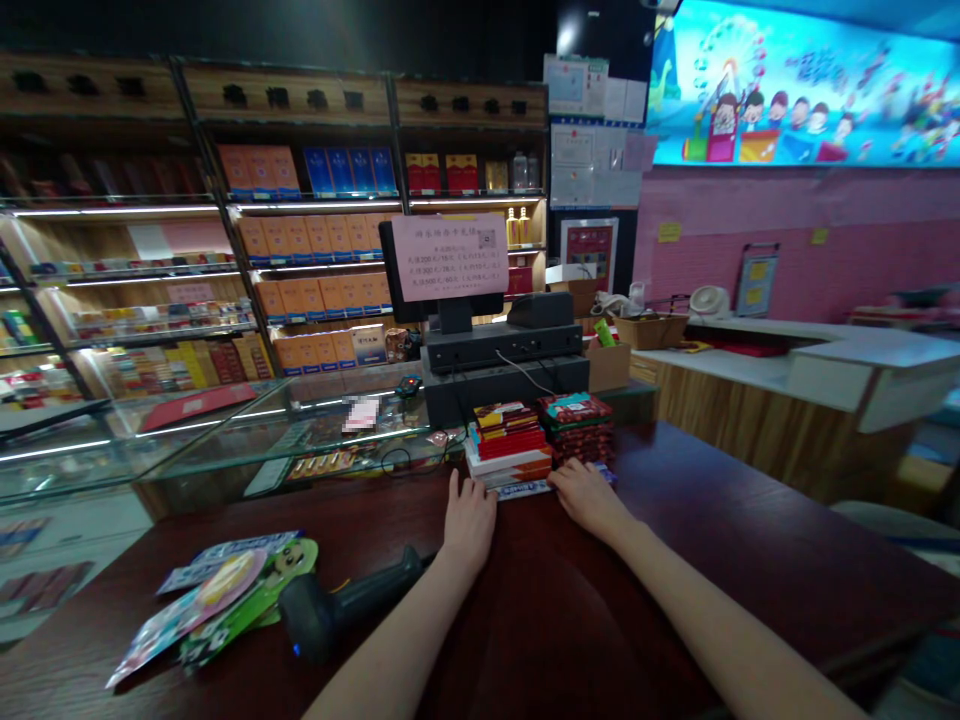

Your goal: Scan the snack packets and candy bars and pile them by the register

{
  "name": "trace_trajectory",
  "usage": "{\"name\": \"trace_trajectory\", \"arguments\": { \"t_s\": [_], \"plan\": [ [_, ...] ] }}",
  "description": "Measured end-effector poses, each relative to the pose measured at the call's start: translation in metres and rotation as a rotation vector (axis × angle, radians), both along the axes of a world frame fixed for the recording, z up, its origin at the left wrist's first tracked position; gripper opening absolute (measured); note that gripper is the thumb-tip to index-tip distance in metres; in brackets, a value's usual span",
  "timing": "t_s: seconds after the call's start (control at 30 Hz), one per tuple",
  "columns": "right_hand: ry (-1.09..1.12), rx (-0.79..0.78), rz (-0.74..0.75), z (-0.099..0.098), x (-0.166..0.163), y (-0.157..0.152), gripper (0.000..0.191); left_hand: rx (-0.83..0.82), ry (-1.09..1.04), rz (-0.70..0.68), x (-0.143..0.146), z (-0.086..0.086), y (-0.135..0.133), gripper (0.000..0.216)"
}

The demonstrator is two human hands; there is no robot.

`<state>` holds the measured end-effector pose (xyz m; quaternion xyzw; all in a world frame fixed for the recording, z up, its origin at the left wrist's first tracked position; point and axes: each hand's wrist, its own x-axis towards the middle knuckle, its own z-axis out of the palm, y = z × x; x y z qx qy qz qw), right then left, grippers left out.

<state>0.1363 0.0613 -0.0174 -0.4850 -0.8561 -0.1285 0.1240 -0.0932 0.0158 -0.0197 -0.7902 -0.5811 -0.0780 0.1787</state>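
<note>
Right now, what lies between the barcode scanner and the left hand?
Head view: only bare dark tabletop separates the barcode scanner from the left hand; the scanner's tip nearly meets the wrist.

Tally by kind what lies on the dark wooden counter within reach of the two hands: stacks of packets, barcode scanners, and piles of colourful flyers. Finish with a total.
Stacks of flat packets: 2, a red and white stack at the left hand and a dark red stack at the right hand
Black handheld barcode scanners: 1
Piles of colourful paper flyers: 1
Total: 4

Dim shop, shelf-strip glow, warped edges.
</note>
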Motion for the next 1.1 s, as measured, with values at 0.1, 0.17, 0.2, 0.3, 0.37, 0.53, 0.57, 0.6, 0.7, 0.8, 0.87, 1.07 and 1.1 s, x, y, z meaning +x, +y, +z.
{"name": "trace_trajectory", "arguments": {
  "t_s": [0.1,0.17,0.2,0.3,0.37,0.53,0.57,0.6,0.7,0.8,0.87,1.07,1.1],
  "plan": [
    [0.002,0.006,-0.003,-0.002,0.000,0.000,0.021,-0.001,0.011,0.002,0.000,-0.001,0.001,0.033],
    [0.004,0.006,-0.004,-0.002,0.000,0.000,0.022,0.002,0.012,0.002,0.000,0.000,0.001,0.033],
    [0.006,0.007,-0.004,-0.003,0.000,0.001,0.023,0.002,0.010,0.002,0.000,0.001,0.000,0.033],
    [0.012,0.007,-0.002,-0.001,0.001,0.000,0.026,-0.001,-0.002,-0.001,0.000,0.002,-0.002,0.034],
    [0.015,0.007,0.007,0.002,0.001,-0.002,0.028,-0.003,-0.006,-0.007,-0.001,0.002,-0.003,0.034],
    [0.017,0.017,0.027,0.010,-0.003,-0.011,0.029,0.012,-0.014,-0.013,-0.005,0.008,-0.005,0.031],
    [0.019,0.020,0.032,0.012,-0.004,-0.013,0.028,0.012,-0.015,-0.013,-0.006,0.011,-0.006,0.031],
    [0.024,0.024,0.037,0.013,-0.006,-0.015,0.028,0.011,-0.016,-0.013,-0.008,0.014,-0.007,0.031],
    [0.041,0.032,0.060,0.016,-0.013,-0.021,0.028,0.018,-0.019,-0.014,-0.015,0.023,-0.010,0.031],
    [0.052,0.031,0.091,0.018,-0.023,-0.025,0.030,0.026,-0.024,-0.003,-0.025,0.030,-0.013,0.030],
    [0.055,0.037,0.113,0.018,-0.032,-0.026,0.030,0.031,-0.023,0.013,-0.034,0.034,-0.015,0.030],
    [0.039,0.046,0.197,0.021,-0.064,-0.027,0.031,0.048,-0.008,0.064,-0.069,0.045,-0.025,0.027],
    [0.039,0.043,0.209,0.022,-0.070,-0.026,0.032,0.050,-0.008,0.075,-0.076,0.047,-0.027,0.028]
  ]
}}
